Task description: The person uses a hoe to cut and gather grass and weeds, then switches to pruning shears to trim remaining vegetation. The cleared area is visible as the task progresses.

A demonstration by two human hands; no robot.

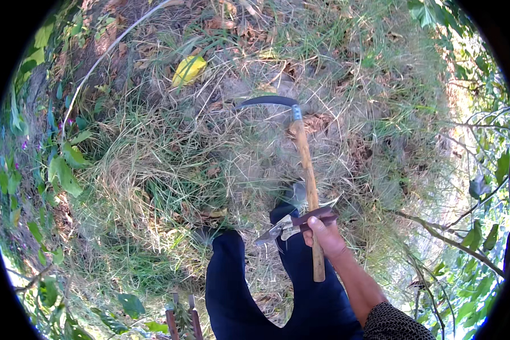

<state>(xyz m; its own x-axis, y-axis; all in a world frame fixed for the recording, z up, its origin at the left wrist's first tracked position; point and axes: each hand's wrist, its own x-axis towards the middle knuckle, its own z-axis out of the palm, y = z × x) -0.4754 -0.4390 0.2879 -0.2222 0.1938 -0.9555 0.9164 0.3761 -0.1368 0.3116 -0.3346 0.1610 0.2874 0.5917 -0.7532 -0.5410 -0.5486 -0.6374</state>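
My right hand (pixel 325 238) is closed around two tools at once. One is a long-handled sickle whose wooden handle (pixel 307 161) runs up and away from me, its dark curved blade (pixel 270 100) pointing left just over the ground. Across that handle lies a pair of pruning shears (pixel 287 225) with brown grips under my thumb and metal jaws towards the left. My left hand is out of view. At the bottom left, two brown bars with metal ends (pixel 183 316) show, with leaves between them; the rest of that object is cut off.
My legs in dark trousers (pixel 233 289) stand on dry and green grass (pixel 161 170). A yellow leaf (pixel 189 70) lies ahead. A pale thin stem (pixel 106 53) arches at the upper left. Bare branches (pixel 446 238) reach in from the right, and leafy plants (pixel 63 174) line the left.
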